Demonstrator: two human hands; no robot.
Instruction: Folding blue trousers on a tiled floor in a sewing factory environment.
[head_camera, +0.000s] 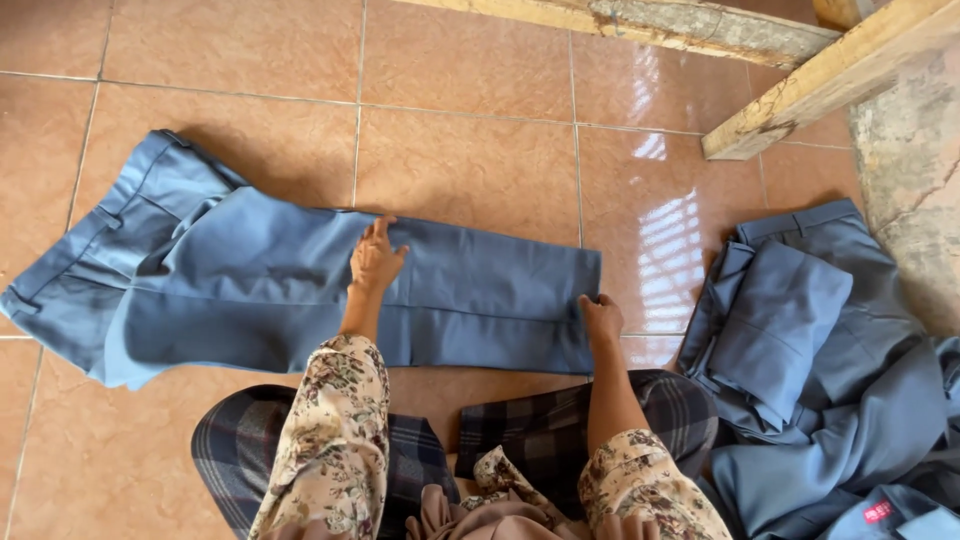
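A pair of blue-grey trousers lies flat across the tiled floor, waistband at the left, leg hems at the right. My left hand rests palm down on the middle of the legs, fingers spread. Fingers of my right hand pinch the near corner of the hem at the right end. Both arms wear floral sleeves above a plaid skirt over my knees.
A heap of more blue-grey garments lies on the floor at the right. Rough wooden beams and a concrete surface stand at the top right. Glossy terracotta floor tiles lie beyond the trousers.
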